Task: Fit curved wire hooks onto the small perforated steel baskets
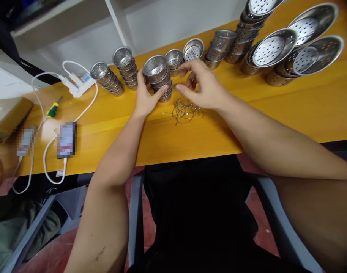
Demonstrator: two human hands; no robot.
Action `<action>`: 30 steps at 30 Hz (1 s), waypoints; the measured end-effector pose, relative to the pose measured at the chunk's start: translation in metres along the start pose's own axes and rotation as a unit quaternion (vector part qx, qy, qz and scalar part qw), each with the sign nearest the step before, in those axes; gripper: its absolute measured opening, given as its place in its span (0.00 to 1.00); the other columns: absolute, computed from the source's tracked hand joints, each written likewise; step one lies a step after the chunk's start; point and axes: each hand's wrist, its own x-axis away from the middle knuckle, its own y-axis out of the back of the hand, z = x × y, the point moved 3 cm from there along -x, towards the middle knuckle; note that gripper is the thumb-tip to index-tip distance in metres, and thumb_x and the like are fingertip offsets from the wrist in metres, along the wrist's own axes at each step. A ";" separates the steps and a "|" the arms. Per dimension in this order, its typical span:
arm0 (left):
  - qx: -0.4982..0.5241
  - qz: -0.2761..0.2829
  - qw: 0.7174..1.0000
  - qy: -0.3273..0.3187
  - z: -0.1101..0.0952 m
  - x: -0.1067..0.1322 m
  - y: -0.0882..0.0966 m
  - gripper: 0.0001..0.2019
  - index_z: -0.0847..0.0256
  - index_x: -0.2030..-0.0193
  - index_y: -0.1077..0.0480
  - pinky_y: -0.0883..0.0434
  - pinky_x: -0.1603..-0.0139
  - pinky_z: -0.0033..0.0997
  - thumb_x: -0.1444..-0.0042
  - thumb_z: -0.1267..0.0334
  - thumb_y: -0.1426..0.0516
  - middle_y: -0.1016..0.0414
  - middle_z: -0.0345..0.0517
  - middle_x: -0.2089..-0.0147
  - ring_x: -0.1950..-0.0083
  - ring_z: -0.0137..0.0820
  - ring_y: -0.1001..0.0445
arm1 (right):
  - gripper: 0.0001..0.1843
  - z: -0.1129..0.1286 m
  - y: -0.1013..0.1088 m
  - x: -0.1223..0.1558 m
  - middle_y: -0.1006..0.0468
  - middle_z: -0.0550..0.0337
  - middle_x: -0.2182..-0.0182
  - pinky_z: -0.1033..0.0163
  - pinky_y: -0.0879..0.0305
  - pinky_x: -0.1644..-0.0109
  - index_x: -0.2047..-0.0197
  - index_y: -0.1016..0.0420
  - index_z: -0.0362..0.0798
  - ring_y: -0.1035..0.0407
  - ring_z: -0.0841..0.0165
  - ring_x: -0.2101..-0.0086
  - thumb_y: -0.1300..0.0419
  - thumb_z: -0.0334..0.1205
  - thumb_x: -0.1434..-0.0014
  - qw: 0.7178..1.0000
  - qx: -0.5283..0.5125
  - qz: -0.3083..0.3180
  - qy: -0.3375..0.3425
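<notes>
My left hand [146,94] is wrapped round a stack of perforated metal cups [159,74] standing on the table, its thumb across the near side. To the right hovers my right hand [203,85], fingers curled and apart from the thumb, with nothing visible between them. Just below it lies a loose tangle of thin bent metal wires [186,112]. Behind the two hands stand a short perforated cup [174,57] and another cup [193,49], which my right fingers partly overlap.
More cup stacks stand left [105,77] and right [221,45], with wide-rimmed strainers [318,57] at the far right. A power strip [81,85], a screwdriver [54,108] and a cabled phone [67,140] lie on the left. Another person's leg shows at lower left.
</notes>
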 end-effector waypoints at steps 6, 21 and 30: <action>-0.024 0.009 1.000 0.012 -0.016 0.003 -0.018 0.62 0.40 0.04 0.43 0.28 -0.02 0.61 0.31 0.10 0.31 0.23 0.61 0.11 0.06 0.56 0.22 | 0.62 0.025 0.003 0.004 0.33 0.49 0.06 0.23 0.26 0.09 -0.04 0.48 0.70 0.42 0.29 0.08 0.39 0.86 0.19 0.998 0.040 0.003 0.041; -0.025 0.065 0.998 0.008 -0.041 0.008 -0.027 0.43 0.48 0.15 0.32 0.26 -0.01 0.62 0.26 0.45 0.18 0.16 0.57 0.18 0.10 0.55 0.17 | 0.39 0.034 -0.014 -0.010 0.27 0.63 0.09 0.18 0.48 -0.01 0.11 0.17 0.79 0.54 0.39 0.03 0.44 0.78 0.13 0.994 0.054 0.069 0.070; -0.018 0.054 0.998 0.014 -0.029 0.009 -0.026 0.39 0.49 0.21 0.29 0.23 0.01 0.61 0.29 0.55 0.17 0.14 0.56 0.19 0.14 0.53 0.15 | 0.35 0.050 -0.005 -0.013 0.18 0.64 0.16 0.20 0.43 0.00 0.17 0.11 0.83 0.49 0.42 0.04 0.46 0.75 0.14 0.992 0.052 0.106 0.035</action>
